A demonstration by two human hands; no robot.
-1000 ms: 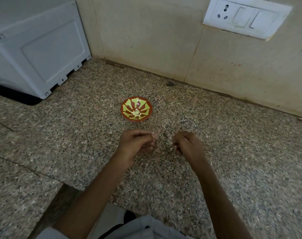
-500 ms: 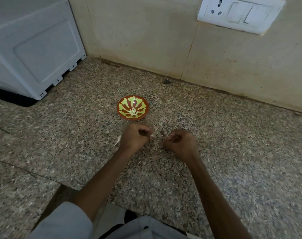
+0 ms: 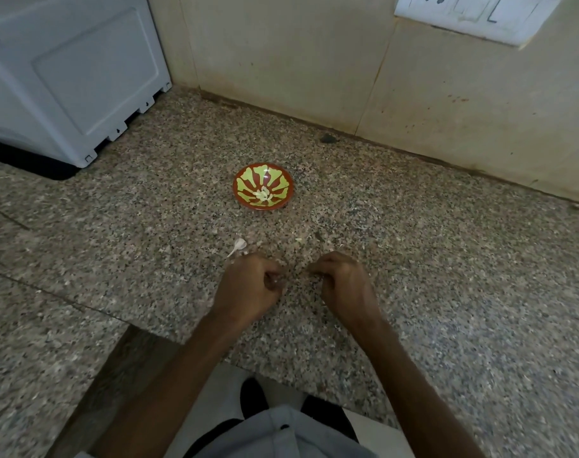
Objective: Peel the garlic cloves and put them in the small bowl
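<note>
while the left hand (image 3: 246,287) and the right hand (image 3: 345,285) are held near each other over the speckled brown granite counter (image 3: 446,292), their fingers are curled inward, and whether anything is pinched in either cannot be told. pale peeled garlic cloves (image 3: 263,194) are heaped in the small red bowl with a yellow-green petal pattern (image 3: 245,185), set beyond the hands. a white papery garlic piece (image 3: 239,244) is seen just beyond the left hand.

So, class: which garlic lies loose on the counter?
The pale stalked piece on the counter, just beyond the left hand; the other cloves lie in the small bowl.
</note>
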